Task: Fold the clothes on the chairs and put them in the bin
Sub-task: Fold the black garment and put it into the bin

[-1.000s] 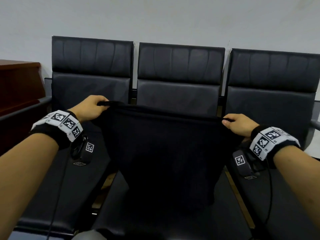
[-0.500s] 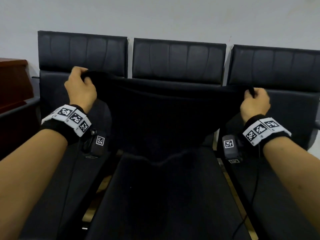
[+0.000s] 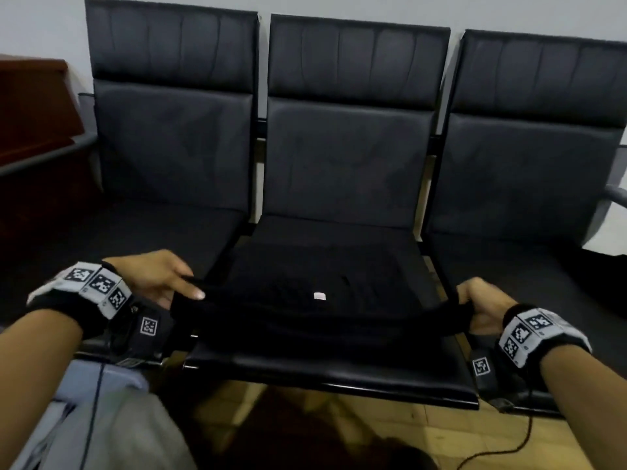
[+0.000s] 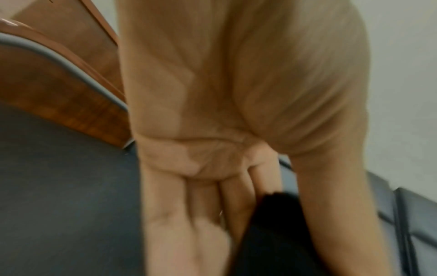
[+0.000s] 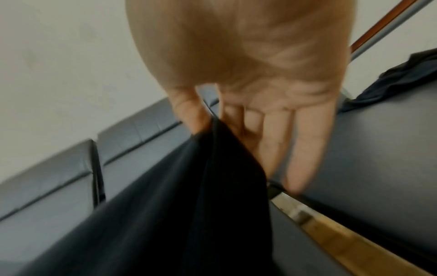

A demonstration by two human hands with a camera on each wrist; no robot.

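A black garment [image 3: 305, 300] with a small white label lies spread over the middle chair seat [image 3: 325, 371], its near edge stretched between both hands. My left hand [image 3: 176, 286] pinches the left corner between thumb and fingers; the left wrist view shows the black cloth [image 4: 272, 233] between thumb and forefinger. My right hand [image 3: 475, 307] grips the right corner, bunched in the fingers; the right wrist view shows the dark cloth [image 5: 189, 205] pinched under the thumb with the other fingers extended. No bin is in view.
Three black padded chairs stand in a row against a pale wall. Another dark garment [image 3: 604, 266] lies on the right chair [image 3: 529, 273]. A brown wooden cabinet [image 3: 30, 106] stands at far left. A cable trails on the yellowish floor [image 3: 441, 432].
Both hands, which held the garment up in front of the chair backs, have come down and toward me, laying it flat on the middle seat. The view tilted downward.
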